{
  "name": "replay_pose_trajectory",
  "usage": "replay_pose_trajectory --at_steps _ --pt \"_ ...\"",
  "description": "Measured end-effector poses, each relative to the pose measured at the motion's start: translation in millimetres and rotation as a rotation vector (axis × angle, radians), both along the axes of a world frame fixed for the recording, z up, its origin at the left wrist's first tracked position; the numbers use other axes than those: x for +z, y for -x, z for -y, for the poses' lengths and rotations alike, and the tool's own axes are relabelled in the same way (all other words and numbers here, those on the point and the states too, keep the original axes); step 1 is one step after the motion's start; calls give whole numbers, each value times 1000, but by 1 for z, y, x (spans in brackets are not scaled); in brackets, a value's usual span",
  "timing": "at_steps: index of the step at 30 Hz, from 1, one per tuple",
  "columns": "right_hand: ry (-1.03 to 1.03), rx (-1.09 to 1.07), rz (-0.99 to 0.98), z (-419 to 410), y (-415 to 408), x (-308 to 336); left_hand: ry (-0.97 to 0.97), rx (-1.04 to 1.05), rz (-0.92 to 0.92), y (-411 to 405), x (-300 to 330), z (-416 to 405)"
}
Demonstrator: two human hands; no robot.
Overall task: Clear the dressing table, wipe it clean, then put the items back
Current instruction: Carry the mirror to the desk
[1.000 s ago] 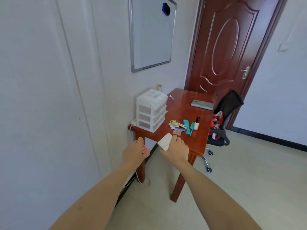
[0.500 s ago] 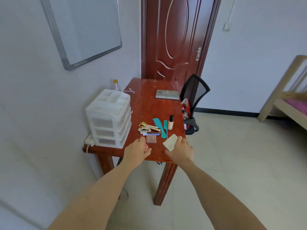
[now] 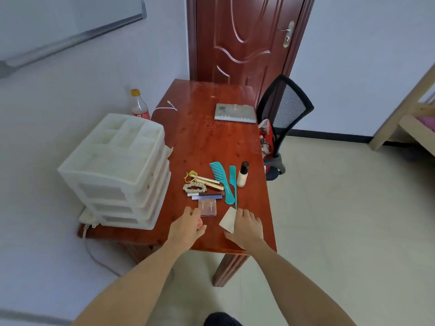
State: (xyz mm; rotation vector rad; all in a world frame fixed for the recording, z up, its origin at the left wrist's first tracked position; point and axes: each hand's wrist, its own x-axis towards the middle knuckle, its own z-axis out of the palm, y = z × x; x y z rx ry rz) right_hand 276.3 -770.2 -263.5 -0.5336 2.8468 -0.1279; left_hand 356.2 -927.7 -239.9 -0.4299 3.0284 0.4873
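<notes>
On the near end of the red-brown dressing table [image 3: 207,142] lie two teal combs [image 3: 221,182], a cream bottle with a black cap [image 3: 243,175], gold tubes, a scrunchie [image 3: 194,188], pens and a clear compact [image 3: 207,206]. My left hand [image 3: 188,228] is closed around a small round pink item [image 3: 200,224] just above the table's near edge. My right hand [image 3: 247,228] grips a pale folded cloth [image 3: 228,220] at the near right corner, just below the comb's tail.
A white plastic drawer unit [image 3: 117,170] fills the near left of the table, with a drink bottle [image 3: 139,104] and white cable behind it. A grey flat device [image 3: 235,113] lies at the far end. A black mesh chair [image 3: 280,123] stands to the right, a door behind, a wooden bed frame [image 3: 404,118] far right.
The view has swung right and moved in over the table. Both hands keep their hold and now hover over the table's near edge.
</notes>
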Motion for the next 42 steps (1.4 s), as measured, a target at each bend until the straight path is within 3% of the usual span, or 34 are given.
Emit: replay_pose_trajectory --at_steps 13,21,30,42 --pt "-96 415 -8 18 59 -29 -5 -26 108 47 -47 50" --pt "-113 419 31 15 70 -35 -123 -36 67 58 -60 59" --pt "-247 400 89 14 82 -38 -76 -26 61 67 -61 59" --pt "-180 346 77 27 79 -42 -53 -72 68 78 -57 62"
